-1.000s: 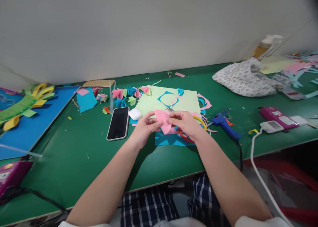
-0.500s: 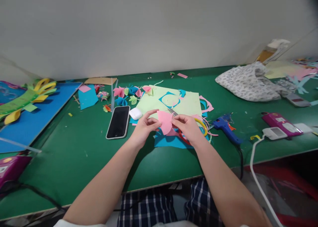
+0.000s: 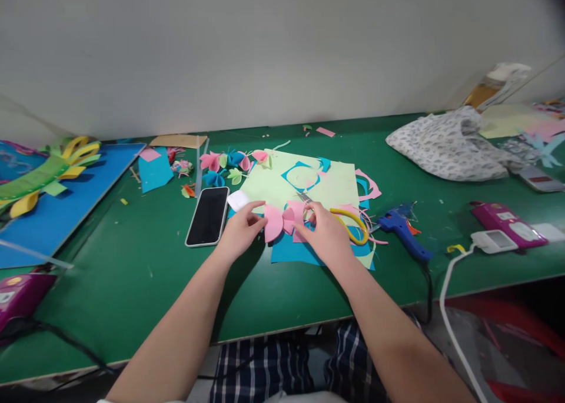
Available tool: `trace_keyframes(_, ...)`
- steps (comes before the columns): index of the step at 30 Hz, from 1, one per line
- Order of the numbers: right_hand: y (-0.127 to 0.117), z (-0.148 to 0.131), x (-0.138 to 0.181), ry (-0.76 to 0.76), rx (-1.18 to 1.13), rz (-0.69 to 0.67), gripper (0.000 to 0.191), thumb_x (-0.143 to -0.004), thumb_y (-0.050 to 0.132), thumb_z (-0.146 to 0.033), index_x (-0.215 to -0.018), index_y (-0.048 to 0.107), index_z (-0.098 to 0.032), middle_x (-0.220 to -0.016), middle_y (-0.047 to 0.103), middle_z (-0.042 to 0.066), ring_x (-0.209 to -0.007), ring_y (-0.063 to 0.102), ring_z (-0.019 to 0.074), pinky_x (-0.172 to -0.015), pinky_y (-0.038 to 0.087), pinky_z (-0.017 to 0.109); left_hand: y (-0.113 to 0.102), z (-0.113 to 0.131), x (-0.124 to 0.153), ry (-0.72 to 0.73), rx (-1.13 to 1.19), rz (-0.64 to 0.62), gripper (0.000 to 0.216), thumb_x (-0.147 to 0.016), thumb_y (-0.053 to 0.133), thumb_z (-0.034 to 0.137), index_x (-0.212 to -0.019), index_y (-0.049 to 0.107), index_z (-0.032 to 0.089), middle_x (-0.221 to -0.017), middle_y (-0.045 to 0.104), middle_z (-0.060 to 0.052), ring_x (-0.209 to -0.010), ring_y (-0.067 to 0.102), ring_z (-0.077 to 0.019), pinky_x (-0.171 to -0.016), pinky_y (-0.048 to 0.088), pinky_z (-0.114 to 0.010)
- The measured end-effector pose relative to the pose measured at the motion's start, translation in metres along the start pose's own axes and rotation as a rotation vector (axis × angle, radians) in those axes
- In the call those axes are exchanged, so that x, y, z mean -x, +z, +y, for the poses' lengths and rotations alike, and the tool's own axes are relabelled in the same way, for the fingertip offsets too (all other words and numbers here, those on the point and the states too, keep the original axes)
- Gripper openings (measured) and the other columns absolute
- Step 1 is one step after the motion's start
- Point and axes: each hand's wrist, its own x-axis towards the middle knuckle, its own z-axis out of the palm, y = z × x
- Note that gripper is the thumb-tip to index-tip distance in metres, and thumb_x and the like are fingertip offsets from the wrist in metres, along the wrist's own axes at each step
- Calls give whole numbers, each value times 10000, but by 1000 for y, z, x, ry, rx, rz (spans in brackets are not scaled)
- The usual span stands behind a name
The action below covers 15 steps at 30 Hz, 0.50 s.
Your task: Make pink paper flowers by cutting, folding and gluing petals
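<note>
My left hand [image 3: 242,229] pinches the edge of a pink paper piece [image 3: 273,223] with a curved lower edge, above the paper pile. My right hand [image 3: 324,229] is just to its right, thumb and finger curled at a second pink paper piece [image 3: 298,215]. Between them is a small pink fold [image 3: 288,220]; whether it joins the two pieces, I cannot tell. Behind my right hand lie scissors with a yellow handle [image 3: 362,232], partly hidden. Underneath are a pale green sheet [image 3: 339,185] and a blue sheet [image 3: 291,255].
A phone [image 3: 207,217] and a white case [image 3: 238,200] lie left of the pile. Folded paper flowers [image 3: 214,178] sit behind them. To the right are a blue glue gun [image 3: 406,235], a purple device [image 3: 507,222] with a white cable, and a patterned cloth bag [image 3: 445,147].
My hands have moved slightly apart, the left one to the left with its pink paper. The pink shape now spreads wider between them, and more of the scissors' yellow handle shows.
</note>
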Motion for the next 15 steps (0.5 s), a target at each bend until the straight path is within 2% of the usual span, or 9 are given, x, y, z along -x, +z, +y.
trace_keyframes(2,3,-2,2,-14,119,-11,467,-737,610,-484,-1117,510,-231,-896,646,57,-786,614,245,-579,378,302,-2,0,2,13,-96,9,430,-730,599,320,-1149,578,225,-694,645,6,-613,566,-145,-612,411,-264)
trace_keyframes(5,4,-4,4,-20,161,-34,417,-769,598,-430,-1120,495,-233,-903,651,52,-792,626,254,-550,361,293,-6,3,5,29,-236,29,410,-744,581,327,-1144,589,238,-733,668,-10,-667,591,-174,-651,413,-284)
trace_keyframes(8,2,-4,3,-32,120,-13,340,-804,561,-398,-1090,502,-226,-899,648,51,-769,626,238,-542,360,287,-8,11,5,75,-362,81,440,-771,553,385,-1180,574,226,-858,665,-49,-677,580,-189,-662,411,-307)
trace_keyframes(11,0,-2,2,-53,45,27,318,-821,533,-394,-1085,504,-219,-882,649,50,-713,613,207,-552,371,284,-3,24,0,190,-447,98,427,-809,504,443,-1161,595,219,-1053,613,-87,-801,578,-206,-756,414,-326)
trace_keyframes(13,-1,-1,1,-68,-1,37,307,-822,533,-363,-1090,503,-217,-863,654,41,-681,603,189,-556,375,278,4,32,-7,274,-481,56,359,-822,494,433,-1070,648,224,-1040,615,-78,-908,569,-218,-814,406,-314)
trace_keyframes(15,-2,1,1,-80,-41,42,291,-821,534,-336,-1085,505,-216,-825,657,24,-658,595,177,-551,373,270,14,37,-13,322,-521,20,311,-830,484,421,-913,697,210,-878,634,-74,-860,573,-218,-802,406,-314)
